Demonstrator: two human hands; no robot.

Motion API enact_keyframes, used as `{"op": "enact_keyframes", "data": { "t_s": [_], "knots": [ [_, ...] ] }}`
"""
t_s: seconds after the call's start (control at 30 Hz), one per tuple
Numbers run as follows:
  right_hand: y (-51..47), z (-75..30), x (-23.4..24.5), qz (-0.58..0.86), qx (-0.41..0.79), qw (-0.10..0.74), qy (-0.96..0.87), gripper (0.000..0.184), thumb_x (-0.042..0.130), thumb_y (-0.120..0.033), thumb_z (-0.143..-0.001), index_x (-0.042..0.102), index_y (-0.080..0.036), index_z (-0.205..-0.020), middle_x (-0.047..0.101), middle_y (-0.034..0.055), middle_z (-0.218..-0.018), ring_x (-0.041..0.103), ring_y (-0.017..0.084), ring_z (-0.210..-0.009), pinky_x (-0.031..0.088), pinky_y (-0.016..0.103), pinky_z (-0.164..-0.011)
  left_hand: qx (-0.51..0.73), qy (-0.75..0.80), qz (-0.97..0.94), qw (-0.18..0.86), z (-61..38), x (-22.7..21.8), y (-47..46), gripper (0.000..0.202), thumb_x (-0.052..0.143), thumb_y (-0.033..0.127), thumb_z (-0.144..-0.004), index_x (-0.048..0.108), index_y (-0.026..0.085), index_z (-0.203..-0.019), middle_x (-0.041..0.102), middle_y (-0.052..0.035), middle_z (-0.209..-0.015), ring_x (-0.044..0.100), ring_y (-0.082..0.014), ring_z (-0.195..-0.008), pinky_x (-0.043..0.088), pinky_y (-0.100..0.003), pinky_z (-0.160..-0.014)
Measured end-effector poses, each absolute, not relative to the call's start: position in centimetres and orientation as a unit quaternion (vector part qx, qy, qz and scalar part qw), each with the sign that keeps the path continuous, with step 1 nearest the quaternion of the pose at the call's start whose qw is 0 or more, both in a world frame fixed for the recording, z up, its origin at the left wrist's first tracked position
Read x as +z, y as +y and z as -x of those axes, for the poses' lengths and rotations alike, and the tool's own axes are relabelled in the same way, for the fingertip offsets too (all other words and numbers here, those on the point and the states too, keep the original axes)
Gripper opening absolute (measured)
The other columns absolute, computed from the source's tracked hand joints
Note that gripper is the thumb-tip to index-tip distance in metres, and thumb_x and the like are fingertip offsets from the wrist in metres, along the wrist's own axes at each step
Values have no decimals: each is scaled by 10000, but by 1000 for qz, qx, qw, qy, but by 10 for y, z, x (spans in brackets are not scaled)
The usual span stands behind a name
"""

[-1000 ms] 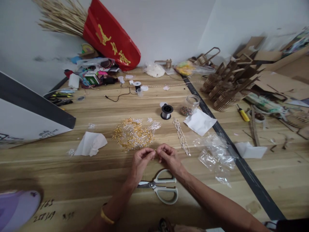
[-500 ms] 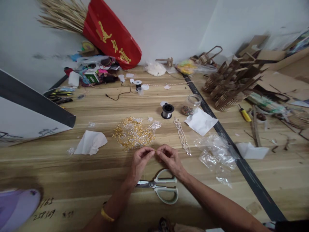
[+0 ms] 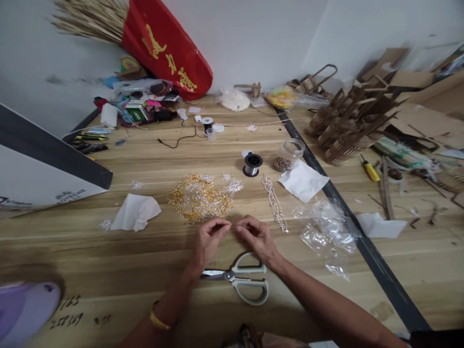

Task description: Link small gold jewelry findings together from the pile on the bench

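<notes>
My left hand (image 3: 210,240) is pinched, thumb against index finger, just below a pile of gold and silver beads (image 3: 203,198). Facing it, my right hand (image 3: 258,238) pinches the same way, its fingertips a small gap away. Something tiny and thin seems to lie between the two pinches, too small to name. Below both hands lie scissors (image 3: 250,278) with pale green handles, blades pointing left toward my left wrist. A beaded chain (image 3: 274,205) lies to the right of my right hand.
A spool of silver wire (image 3: 252,165) and a glass jar of beads (image 3: 290,155) stand beyond the hands. Crumpled clear plastic bags (image 3: 324,227) lie to the right, white paper (image 3: 135,212) to the left. Small woven baskets (image 3: 337,128) stack at the back right.
The two pinches have drawn slightly apart. The gold speck seen between the fingertips before is now hard to make out. The camera view has shifted a little.
</notes>
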State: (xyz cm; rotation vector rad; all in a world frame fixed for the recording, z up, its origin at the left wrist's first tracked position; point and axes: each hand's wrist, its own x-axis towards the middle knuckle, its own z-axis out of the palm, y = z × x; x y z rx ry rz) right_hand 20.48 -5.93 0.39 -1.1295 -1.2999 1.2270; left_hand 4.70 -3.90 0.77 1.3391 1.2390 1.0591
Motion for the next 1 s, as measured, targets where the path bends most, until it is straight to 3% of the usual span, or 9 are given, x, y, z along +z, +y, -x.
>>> {"op": "enact_keyframes", "data": {
  "t_s": [0.27,1.0],
  "knots": [
    [-60,-206,2,462,384,494,-629,165,524,-295,-878,599,-185,-780,483,0,-663,465,133,-634,358,252,-575,452,486,-624,413,-46,10,-39,67,649,211,-724,693,173,-690,672,-39,-710,609,-157,-700,479,-247,-660],
    [-61,-212,-8,434,227,465,-738,75,493,-198,-893,566,-195,-875,545,27,-709,506,153,-659,397,281,-604,456,435,-733,256,-45,2,-43,114,576,159,-810,660,174,-735,640,-40,-716,596,-140,-708,471,-243,-664]
  ]
}}
